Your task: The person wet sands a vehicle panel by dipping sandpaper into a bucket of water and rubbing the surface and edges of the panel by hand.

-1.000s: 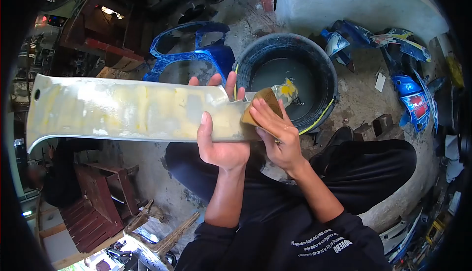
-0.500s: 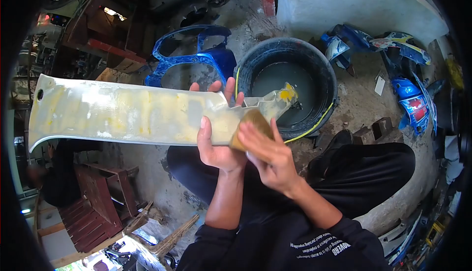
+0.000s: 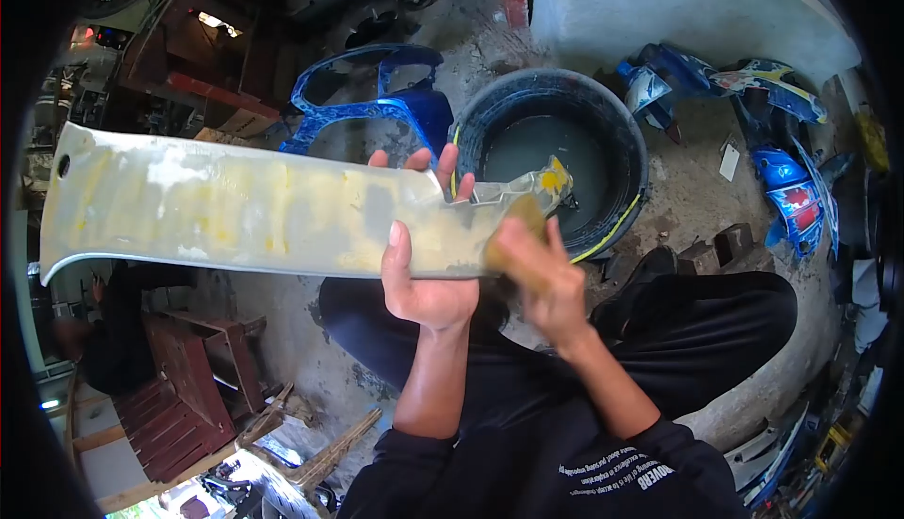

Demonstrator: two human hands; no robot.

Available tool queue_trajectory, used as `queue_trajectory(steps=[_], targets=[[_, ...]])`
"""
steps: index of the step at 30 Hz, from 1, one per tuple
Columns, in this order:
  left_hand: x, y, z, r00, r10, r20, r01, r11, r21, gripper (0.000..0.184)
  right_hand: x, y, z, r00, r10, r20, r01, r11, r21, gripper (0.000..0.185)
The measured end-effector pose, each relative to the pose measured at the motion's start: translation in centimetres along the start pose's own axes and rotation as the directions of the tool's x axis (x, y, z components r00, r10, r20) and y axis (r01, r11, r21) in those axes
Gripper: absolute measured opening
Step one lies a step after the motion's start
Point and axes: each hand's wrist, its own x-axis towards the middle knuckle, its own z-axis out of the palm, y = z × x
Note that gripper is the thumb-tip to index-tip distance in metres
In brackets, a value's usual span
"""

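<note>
A long, pale body panel point(image 3: 235, 203) with yellowish filler patches lies across my view, its narrow bracket end over the bucket point(image 3: 612, 133). Wrapped beneath and around its lower edge, my left hand point(image 3: 428, 283) grips it, thumb on the face and fingertips showing beyond the far edge. My right hand point(image 3: 546, 283), smeared by motion, presses a tan folded piece of sandpaper point(image 3: 527, 222) against the panel near its narrow end. The dark bucket holds greyish water.
A blue plastic frame point(image 3: 414, 114) lies on the floor beyond the panel. Several blue fairing pieces point(image 3: 791, 189) lie at the right. A maroon slatted wooden bench point(image 3: 188, 387) stands at lower left, near another person in dark clothing point(image 3: 122, 331).
My right hand and the sandpaper have slid right along the panel, toward its narrow end. The panel's wide left end has shifted slightly left and up; my left hand keeps its grip.
</note>
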Motion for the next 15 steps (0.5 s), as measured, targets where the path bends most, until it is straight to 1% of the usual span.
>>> queue_trajectory(steps=[1, 2, 4, 6, 7, 8, 10, 11, 13, 14, 15], targets=[[-0.3, 0.1, 0.0, 1.0, -0.002, -0.002, 0.002, 1.0, 0.002, 0.071, 0.4, 1.4, -0.1, 0.995, 0.082, -0.054, -0.084, 0.996, -0.035, 0.047], [-0.4, 0.0, 0.1, 1.0, -0.001, 0.002, 0.001, 1.0, 0.005, 0.072, 0.7, 2.4, -0.2, 0.974, 0.203, -0.097, -0.196, 0.978, 0.073, 0.046], [0.0, -0.1, 0.3, 1.0, 0.003, 0.013, -0.003, 1.0, 0.007, 0.072, 0.6, 1.4, 0.0, 0.982, 0.156, -0.105, -0.142, 0.982, 0.128, 0.045], [-0.1, -0.2, 0.2, 1.0, 0.007, 0.022, -0.008, 1.0, 0.02, 0.073, -0.2, -1.0, 0.7, 0.997, 0.01, -0.074, 0.006, 0.978, 0.208, 0.044], [-0.1, -0.3, 0.3, 1.0, 0.004, 0.023, -0.004, 1.0, 0.017, 0.073, -0.1, -2.9, 0.3, 0.997, -0.071, -0.005, 0.07, 0.978, 0.194, 0.044], [0.0, -0.3, 0.2, 1.0, -0.005, 0.019, 0.005, 1.0, 0.017, 0.072, -0.1, -4.0, 0.6, 0.998, -0.067, 0.008, 0.063, 0.969, 0.241, 0.044], [0.1, 0.0, 0.2, 1.0, -0.01, 0.015, 0.01, 1.0, 0.025, 0.072, 0.0, -1.9, 0.9, 0.995, -0.09, -0.045, 0.095, 0.984, 0.149, 0.042], [0.0, 0.0, 0.3, 1.0, -0.002, 0.006, 0.002, 1.0, 0.031, 0.072, -0.2, -0.5, 1.4, 0.983, 0.163, -0.08, -0.134, 0.95, 0.281, 0.041], [-0.1, -0.2, 0.4, 1.0, 0.009, -0.004, -0.009, 1.0, 0.027, 0.072, 0.7, 1.7, 1.3, 0.905, 0.409, -0.119, -0.334, 0.855, 0.397, 0.039], [-0.2, -0.2, 0.3, 1.0, 0.013, 0.0, -0.013, 1.0, 0.017, 0.072, 0.2, 1.9, 1.3, 0.905, 0.407, -0.123, -0.332, 0.858, 0.392, 0.039], [-0.2, -0.2, 0.2, 1.0, 0.02, 0.002, -0.02, 1.0, 0.007, 0.072, 0.0, 1.4, 1.2, 0.957, 0.268, -0.107, -0.213, 0.907, 0.364, 0.04]])
